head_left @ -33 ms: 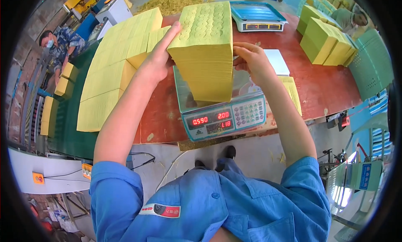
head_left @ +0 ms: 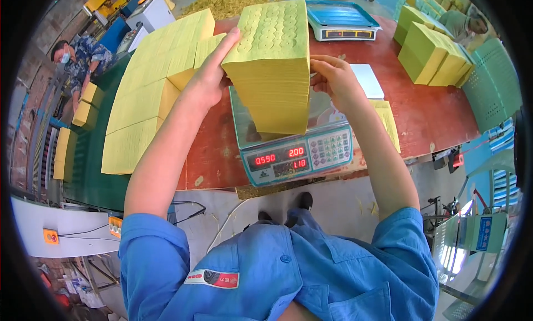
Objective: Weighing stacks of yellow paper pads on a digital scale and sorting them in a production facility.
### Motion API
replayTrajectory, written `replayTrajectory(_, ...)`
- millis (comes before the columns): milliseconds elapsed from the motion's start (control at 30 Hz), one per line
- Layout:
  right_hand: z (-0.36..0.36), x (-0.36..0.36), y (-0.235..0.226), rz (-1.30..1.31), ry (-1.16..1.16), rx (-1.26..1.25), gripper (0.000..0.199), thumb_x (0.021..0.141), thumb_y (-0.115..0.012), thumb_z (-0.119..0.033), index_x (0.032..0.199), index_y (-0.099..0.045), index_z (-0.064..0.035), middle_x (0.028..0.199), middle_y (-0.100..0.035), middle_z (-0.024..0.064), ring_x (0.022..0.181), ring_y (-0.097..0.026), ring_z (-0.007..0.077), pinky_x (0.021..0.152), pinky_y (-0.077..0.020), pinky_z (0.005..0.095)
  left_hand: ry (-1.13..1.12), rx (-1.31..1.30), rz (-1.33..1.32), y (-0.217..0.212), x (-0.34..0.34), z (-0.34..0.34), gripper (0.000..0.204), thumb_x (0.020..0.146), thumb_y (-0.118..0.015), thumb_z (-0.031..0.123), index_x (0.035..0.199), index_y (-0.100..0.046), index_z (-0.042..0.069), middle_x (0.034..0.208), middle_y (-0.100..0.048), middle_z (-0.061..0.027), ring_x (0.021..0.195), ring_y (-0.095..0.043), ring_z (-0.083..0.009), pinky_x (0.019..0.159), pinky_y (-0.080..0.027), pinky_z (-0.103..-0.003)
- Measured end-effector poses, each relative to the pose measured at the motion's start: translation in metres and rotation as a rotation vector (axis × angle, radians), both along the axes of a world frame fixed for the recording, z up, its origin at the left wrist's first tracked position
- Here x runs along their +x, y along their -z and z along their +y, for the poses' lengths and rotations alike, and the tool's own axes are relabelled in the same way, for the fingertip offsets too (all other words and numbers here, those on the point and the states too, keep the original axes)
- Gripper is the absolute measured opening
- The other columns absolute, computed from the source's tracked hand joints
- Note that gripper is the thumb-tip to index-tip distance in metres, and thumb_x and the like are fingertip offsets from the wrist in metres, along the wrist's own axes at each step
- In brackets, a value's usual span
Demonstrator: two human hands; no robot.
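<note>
A tall stack of yellow paper, its top sheet embossed with rows of round coin shapes, stands upright on a digital scale with lit red digits. My left hand presses along the stack's left side, thumb up by the top edge and fingers partly hidden behind it. At the right edge, my right hand has its fingers curled in, with the fingertips pinched against the sheets; the stack hides part of them.
More yellow paper stacks fill the table's left; others stand far right beside a green perforated panel. A second scale sits behind on the red tabletop. A co-worker handles yellow blocks at the left.
</note>
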State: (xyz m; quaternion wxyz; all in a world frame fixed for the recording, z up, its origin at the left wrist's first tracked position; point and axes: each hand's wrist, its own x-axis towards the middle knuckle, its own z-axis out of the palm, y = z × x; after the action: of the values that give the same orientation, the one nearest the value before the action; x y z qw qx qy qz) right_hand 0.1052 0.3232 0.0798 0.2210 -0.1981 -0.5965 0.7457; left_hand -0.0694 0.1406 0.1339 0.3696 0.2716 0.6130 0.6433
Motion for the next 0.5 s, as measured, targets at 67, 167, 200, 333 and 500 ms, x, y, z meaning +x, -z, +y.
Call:
replayTrajectory(67, 0.000, -0.001, 0.003, 0.033, 0.003, -0.051, 0.030, 0.093, -0.059, -0.013, 0.116, -0.062, 0.0061, 0.094, -0.067, 0.0079, 0.073, -0.062, 0.0122, 0.063, -0.0490, 0.0232, 0.007, 0.027, -0.051, -0.006, 0.001, -0.002, 0.065, 0.086, -0.060, 0.057, 0.133, -0.056, 0.012, 0.127, -0.060, -0.0063, 0.116, -0.054, -0.0195, 0.098, -0.039, -0.037)
replayTrajectory(167, 0.001, -0.004, 0.007, 0.077, 0.035, -0.123, 0.030, 0.091, -0.060, -0.010, 0.116, -0.062, 0.0067, 0.094, -0.067, 0.0075, 0.071, -0.060, 0.0111, 0.061, -0.0457, 0.0220, 0.010, 0.048, -0.088, -0.008, -0.002, -0.001, 0.066, 0.086, -0.063, 0.053, 0.133, -0.055, 0.008, 0.128, -0.060, -0.0091, 0.117, -0.054, -0.0210, 0.100, -0.039, -0.036)
replayTrajectory(200, 0.001, -0.005, 0.007, 0.079, 0.048, -0.130, 0.030, 0.091, -0.061, -0.010, 0.116, -0.062, 0.0067, 0.093, -0.067, 0.0072, 0.071, -0.060, 0.0109, 0.061, -0.0456, 0.0220, 0.006, 0.041, -0.076, -0.009, -0.003, 0.000, 0.065, 0.086, -0.064, 0.053, 0.133, -0.055, 0.008, 0.127, -0.060, -0.0089, 0.117, -0.055, -0.0206, 0.099, -0.039, -0.036)
replayTrajectory(333, -0.003, -0.005, 0.005, 0.090, 0.081, -0.149, 0.032, 0.090, -0.062, -0.008, 0.117, -0.061, 0.0068, 0.093, -0.066, 0.0068, 0.069, -0.059, 0.0103, 0.060, -0.0452, 0.0220, -0.012, -0.018, -0.012, -0.006, -0.008, 0.003, 0.068, 0.084, -0.058, 0.063, 0.131, -0.057, 0.014, 0.120, -0.061, -0.0050, 0.105, -0.054, -0.0176, 0.084, -0.040, -0.035)
replayTrajectory(500, 0.004, -0.001, 0.016, 0.097, 0.067, -0.138, 0.033, 0.091, -0.062, -0.010, 0.120, -0.061, 0.0061, 0.095, -0.067, 0.0065, 0.068, -0.059, 0.0098, 0.059, -0.0450, 0.0220, -0.018, -0.055, 0.063, -0.014, 0.005, 0.005, 0.071, 0.085, -0.052, 0.069, 0.128, -0.058, 0.013, 0.117, -0.062, -0.0057, 0.104, -0.053, -0.0168, 0.084, -0.041, -0.035)
